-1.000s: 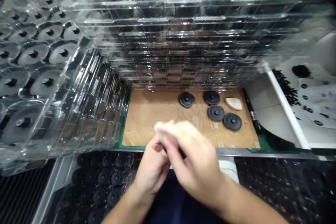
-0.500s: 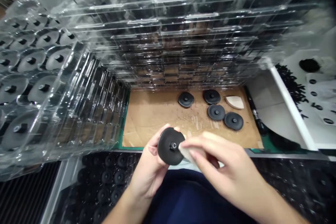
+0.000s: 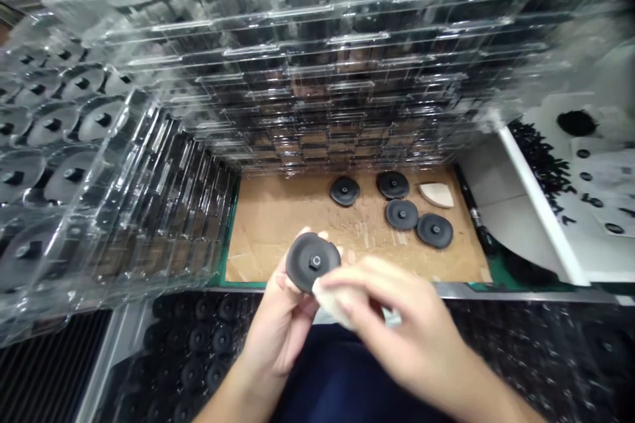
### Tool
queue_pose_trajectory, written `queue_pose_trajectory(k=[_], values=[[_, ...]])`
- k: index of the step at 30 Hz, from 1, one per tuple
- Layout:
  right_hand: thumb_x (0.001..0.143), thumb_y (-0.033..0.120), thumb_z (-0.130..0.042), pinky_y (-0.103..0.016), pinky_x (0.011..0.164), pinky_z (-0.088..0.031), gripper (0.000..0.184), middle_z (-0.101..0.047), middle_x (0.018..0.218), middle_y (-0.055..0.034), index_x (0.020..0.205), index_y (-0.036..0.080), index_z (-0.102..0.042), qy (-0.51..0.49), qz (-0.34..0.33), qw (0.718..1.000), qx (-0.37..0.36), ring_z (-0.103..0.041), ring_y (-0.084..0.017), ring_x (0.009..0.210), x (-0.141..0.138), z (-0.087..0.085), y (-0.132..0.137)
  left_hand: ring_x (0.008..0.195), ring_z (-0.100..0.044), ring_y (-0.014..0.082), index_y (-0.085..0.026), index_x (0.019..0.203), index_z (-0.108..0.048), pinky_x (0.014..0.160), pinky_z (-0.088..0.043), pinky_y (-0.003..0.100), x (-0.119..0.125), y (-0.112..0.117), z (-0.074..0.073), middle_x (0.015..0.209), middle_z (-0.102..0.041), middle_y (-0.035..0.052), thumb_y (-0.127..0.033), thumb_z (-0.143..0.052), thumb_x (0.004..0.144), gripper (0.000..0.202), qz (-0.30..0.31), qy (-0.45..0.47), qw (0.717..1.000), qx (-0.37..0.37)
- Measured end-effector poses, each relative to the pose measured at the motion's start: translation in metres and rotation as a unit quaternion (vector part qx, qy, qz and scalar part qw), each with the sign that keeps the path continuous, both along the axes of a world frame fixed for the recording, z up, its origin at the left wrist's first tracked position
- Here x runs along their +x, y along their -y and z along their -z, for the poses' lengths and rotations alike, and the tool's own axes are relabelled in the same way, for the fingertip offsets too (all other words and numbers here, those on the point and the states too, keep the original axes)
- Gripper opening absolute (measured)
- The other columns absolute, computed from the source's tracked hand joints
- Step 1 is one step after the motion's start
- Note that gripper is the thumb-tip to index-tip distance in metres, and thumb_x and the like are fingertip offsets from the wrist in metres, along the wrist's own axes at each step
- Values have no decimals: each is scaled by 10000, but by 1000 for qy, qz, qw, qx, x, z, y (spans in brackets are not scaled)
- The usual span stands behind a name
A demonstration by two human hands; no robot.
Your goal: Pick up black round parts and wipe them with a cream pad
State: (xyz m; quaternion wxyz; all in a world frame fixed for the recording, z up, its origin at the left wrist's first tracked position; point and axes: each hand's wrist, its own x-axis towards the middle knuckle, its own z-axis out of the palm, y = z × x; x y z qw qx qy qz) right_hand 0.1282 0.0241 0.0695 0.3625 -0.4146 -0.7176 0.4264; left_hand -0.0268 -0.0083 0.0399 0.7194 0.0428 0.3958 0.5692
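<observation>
My left hand (image 3: 280, 327) holds a black rubber disc (image 3: 312, 262) upright by its edge, with its central stud facing me. My right hand (image 3: 404, 324) pinches a pale wedge-shaped pad (image 3: 333, 304) against the disc's lower edge, and its fingers hide part of the pad. Several similar black discs (image 3: 401, 215) lie on a brown cardboard sheet (image 3: 278, 228) beyond my hands. A second pale wedge (image 3: 436, 195) rests beside them.
Stacked clear plastic trays (image 3: 317, 79) full of black discs rise behind the cardboard, and another stack (image 3: 99, 211) stands at left. Black discs in a clear tray (image 3: 198, 337) lie below the cardboard's near edge. A white-edged tray (image 3: 540, 211) holds small black parts at right.
The disc's face has turned fully into view since a second ago, when my hands covered it. It has moved slightly up and left, and the pad stays pressed at its edge.
</observation>
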Motion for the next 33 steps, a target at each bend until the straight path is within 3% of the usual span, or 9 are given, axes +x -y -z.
queue_pose_trajectory(k=[3, 8, 12, 16, 20, 25, 28, 31, 33], values=[[890, 243, -507, -235, 713, -544, 206, -729, 981, -40, 976, 202, -690, 52, 103, 991, -66, -678, -156, 857, 9, 43, -15, 1098, -653, 218, -327, 1302, -553, 944, -535, 299, -2, -2, 3, 1229, -686, 43, -316, -719, 769, 558, -26, 2, 999, -27], [867, 278, -477, -353, 673, -565, 317, -679, 991, -123, 1094, 152, -659, 121, 134, 981, -67, -659, -203, 721, 13, 118, -6, 1154, -620, 256, -271, 1340, -520, 998, -504, 334, -7, -2, 8, 1282, -653, 82, -361, -740, 732, 653, -41, -11, 999, -27], [894, 317, -459, -460, 860, -526, 357, -547, 1221, -178, 1170, 173, -634, 164, 156, 973, -37, -618, -272, 982, 4, 138, 22, 1182, -599, 281, -273, 1369, -483, 1065, -445, 395, -8, -2, 10, 1311, -631, 96, -375, -763, 697, 735, -31, -8, 999, -9], [869, 336, -536, -485, 881, -512, 354, -557, 1206, -171, 1171, 183, -641, 188, 152, 970, -15, -602, -290, 1032, -2, 142, 21, 1161, -613, 274, -293, 1396, -437, 1072, -437, 414, -8, -3, 7, 1293, -643, 85, -382, -784, 672, 807, -31, -20, 999, -13], [902, 282, -476, -418, 791, -545, 273, -648, 982, -127, 1032, 153, -678, 178, 146, 973, -5, -654, -238, 868, 1, 123, -5, 1175, -601, 269, -300, 1360, -481, 1048, -462, 406, -9, -2, 4, 1298, -636, 68, -392, -775, 683, 744, -35, -25, 999, -9], [925, 286, -485, -303, 795, -528, 245, -678, 1071, -64, 1139, 204, -573, 98, 121, 987, 32, -650, -178, 947, -8, 44, -12, 1086, -644, 252, -270, 1284, -562, 930, -536, 341, -8, -1, 3, 1217, -676, 73, -360, -828, 624, 717, -42, -38, 998, -6], [911, 158, -483, -285, 728, -491, 174, -701, 918, -43, 1044, 180, -593, 30, 1, 994, 108, -637, -162, 822, -21, 3, -4, 1019, -667, 205, -242, 1167, -644, 798, -557, 226, -6, 1, 2, 1154, -703, 62, -268, -804, 673, 520, -21, -46, 999, 0], [894, 99, -496, -274, 672, -447, 150, -701, 855, -22, 961, 170, -610, 61, -81, 990, 95, -611, -144, 737, -31, -11, -3, 972, -681, 168, -261, 1111, -673, 759, -544, 173, -3, 3, 0, 1094, -723, 27, -186, -799, 670, 464, -6, -39, 999, -10], [899, 103, -487, -297, 693, -429, 151, -704, 879, -45, 964, 151, -615, 60, -61, 989, 124, -609, -161, 772, -34, -11, -4, 980, -680, 165, -272, 1106, -679, 796, -544, 185, -2, 3, -1, 1076, -729, 18, -227, -807, 669, 458, -7, -30, 1000, -5]])
